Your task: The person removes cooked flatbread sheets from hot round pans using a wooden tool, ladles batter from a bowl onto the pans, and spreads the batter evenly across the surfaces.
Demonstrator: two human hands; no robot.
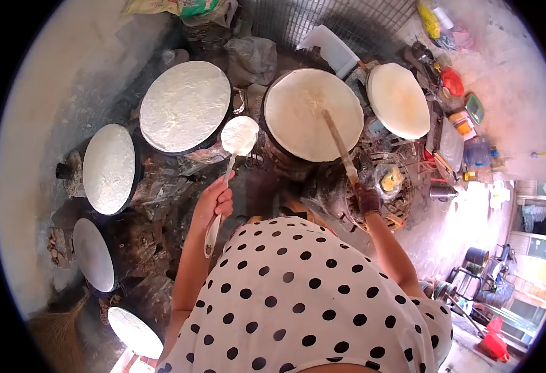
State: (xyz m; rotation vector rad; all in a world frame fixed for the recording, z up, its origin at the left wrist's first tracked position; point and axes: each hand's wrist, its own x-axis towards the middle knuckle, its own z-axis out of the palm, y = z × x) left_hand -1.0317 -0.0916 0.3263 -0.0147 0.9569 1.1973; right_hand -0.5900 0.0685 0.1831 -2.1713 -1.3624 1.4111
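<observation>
One ladle [231,160], likely drippy, is held mid-handle in the left hand [214,202], one stiff-looking stick [340,147] by its end in the right hand [369,201].

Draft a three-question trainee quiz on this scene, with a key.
1. True or false: the bowl of the ladle in the left hand is empty.

2. Multiple choice: where does the far end of the wooden stick in the right hand lie?
A) inside the grey plastic bag
B) over the pale round sheet straight ahead
C) against the wall

3. Fill in the blank: the person's white top is patterned with black ____.

Key:
1. False; it holds a white mixture.
2. B
3. dots
</observation>
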